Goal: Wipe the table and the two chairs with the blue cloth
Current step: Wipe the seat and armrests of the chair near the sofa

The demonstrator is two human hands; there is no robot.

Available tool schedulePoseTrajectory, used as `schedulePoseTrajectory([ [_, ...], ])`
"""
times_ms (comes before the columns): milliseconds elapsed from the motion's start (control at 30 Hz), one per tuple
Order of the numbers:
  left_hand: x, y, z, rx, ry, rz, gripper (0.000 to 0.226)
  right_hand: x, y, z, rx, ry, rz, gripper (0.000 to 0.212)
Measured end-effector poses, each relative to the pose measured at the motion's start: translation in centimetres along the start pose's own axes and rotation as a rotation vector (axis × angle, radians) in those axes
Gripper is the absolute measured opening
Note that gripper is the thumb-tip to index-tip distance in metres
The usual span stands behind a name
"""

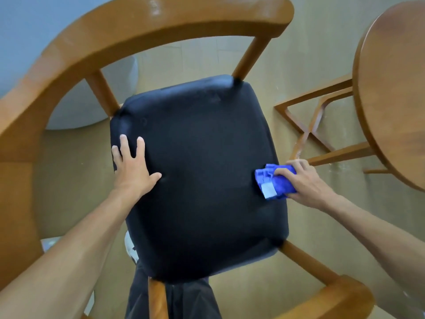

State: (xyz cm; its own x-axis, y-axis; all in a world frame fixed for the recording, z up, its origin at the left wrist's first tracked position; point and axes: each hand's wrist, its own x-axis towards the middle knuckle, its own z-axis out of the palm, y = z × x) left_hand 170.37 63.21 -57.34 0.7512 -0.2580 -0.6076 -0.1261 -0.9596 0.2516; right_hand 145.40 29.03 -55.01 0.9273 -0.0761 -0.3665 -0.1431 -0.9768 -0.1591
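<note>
A wooden chair with a curved backrest [142, 31] fills the view, its black padded seat [202, 176] directly below me. My left hand [133, 169] lies flat on the seat's left side, fingers spread and straight. My right hand [305, 180] grips the folded blue cloth [276, 183], which has a white label, and presses it against the seat's right edge. The round wooden table [395, 93] stands at the right, only partly in view.
The table's crossed wooden legs [315, 125] stand on the beige floor just right of the chair. A pale rounded object [92, 104] sits behind the backrest at left. My dark trouser legs [174, 300] are below the seat's near edge.
</note>
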Motion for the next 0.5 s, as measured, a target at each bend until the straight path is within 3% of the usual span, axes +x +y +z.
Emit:
schedulePoseTrajectory([
  [133,-0.1,-0.4,0.2,-0.041,0.038,0.019,0.101,11.2,-6.8,-1.1,0.248,0.246,0.690,0.054],
  [200,-0.3,-0.5,0.4,-0.105,0.075,0.026,0.098,15.4,-12.9,-0.6,0.203,0.320,0.758,0.052],
  [300,-1.0,-0.9,0.4,-0.270,0.162,-0.004,0.079,15.2,-21.5,1.6,0.123,0.360,0.347,0.044],
  [400,-2.1,-0.8,-0.3,-0.444,0.173,-0.124,0.072,11.6,-23.0,3.2,0.055,0.274,-0.175,0.042],
  [467,-2.8,-0.8,-0.8,-0.500,0.138,-0.219,0.071,13.3,-20.2,2.5,-0.019,0.268,-0.280,0.044],
  [500,-3.3,-0.7,-0.9,-0.524,0.114,-0.252,0.069,15.5,-19.2,1.5,-0.044,0.313,-0.189,0.045],
])
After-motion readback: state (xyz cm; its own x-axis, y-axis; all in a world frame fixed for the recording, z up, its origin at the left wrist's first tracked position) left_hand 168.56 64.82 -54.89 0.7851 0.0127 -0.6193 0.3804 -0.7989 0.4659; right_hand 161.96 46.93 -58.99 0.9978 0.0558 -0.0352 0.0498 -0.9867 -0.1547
